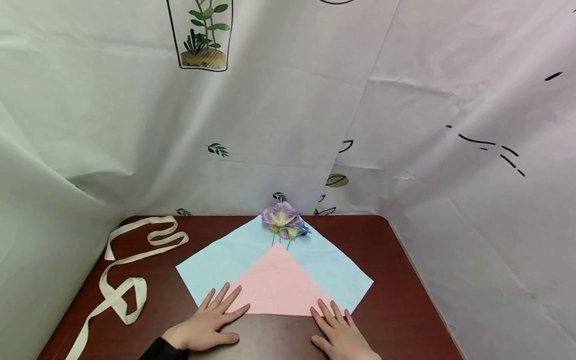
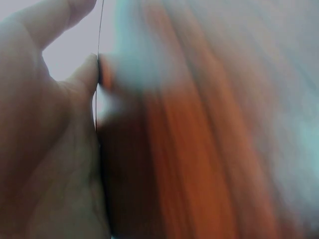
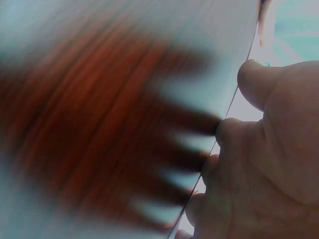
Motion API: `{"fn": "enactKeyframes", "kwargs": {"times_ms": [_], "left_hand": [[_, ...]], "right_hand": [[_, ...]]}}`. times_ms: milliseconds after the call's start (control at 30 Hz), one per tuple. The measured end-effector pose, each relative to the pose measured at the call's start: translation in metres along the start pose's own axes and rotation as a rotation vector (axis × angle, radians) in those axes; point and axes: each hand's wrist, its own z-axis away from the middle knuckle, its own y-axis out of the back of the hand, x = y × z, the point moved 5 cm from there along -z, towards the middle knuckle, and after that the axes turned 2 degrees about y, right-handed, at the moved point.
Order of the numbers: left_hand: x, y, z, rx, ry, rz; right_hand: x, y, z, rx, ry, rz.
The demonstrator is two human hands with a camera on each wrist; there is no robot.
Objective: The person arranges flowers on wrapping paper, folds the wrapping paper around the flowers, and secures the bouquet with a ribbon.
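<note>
A light blue sheet (image 1: 229,255) lies on the table with a pink triangular flap (image 1: 281,287) over its near middle, point facing away. Artificial flowers, a purple-and-yellow bloom (image 1: 280,216) and a smaller blue bloom (image 1: 301,229), lie at the far corner. Their thin stems run down behind the pink tip. My left hand (image 1: 209,320) rests flat with spread fingertips on the near left corner of the pink part. On its near right corner lie the spread fingers of my right hand (image 1: 339,332). Both wrist views show the palms low against the table.
A long cream ribbon (image 1: 141,292) trails in loops along the left side of the dark red-brown table (image 1: 405,310). White printed fabric (image 1: 270,110) hangs behind the table and along both sides.
</note>
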Motion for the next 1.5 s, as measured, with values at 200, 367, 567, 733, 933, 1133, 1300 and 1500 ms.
{"fn": "enactKeyframes", "kwargs": {"times_ms": [200,367,567,733,933,1133,1300,1500], "left_hand": [[-0.006,0.006,0.011,0.0,0.036,0.048],[-0.015,0.008,0.021,0.026,0.059,0.047],[-0.028,0.015,0.037,0.029,0.133,0.131],[-0.036,0.018,0.044,0.035,0.177,0.156],[-0.038,0.019,0.048,0.026,0.193,0.17],[-0.04,0.02,0.054,0.025,0.215,0.214],[-0.042,0.02,0.056,0.02,0.259,0.268],[-0.043,0.021,0.057,0.029,0.253,0.226]], "right_hand": [[0.007,0.009,0.005,-0.015,-0.11,-0.014],[0.016,0.015,0.013,0.001,-0.197,-0.015],[0.039,0.019,0.025,0.013,-0.316,-0.007],[0.052,0.022,0.032,0.017,-0.374,-0.008],[0.054,0.022,0.034,0.019,-0.377,-0.021],[0.056,0.02,0.032,0.009,-0.387,-0.011],[0.057,0.02,0.031,0.001,-0.386,-0.013],[0.054,0.023,0.031,-0.007,-0.389,-0.02]]}}
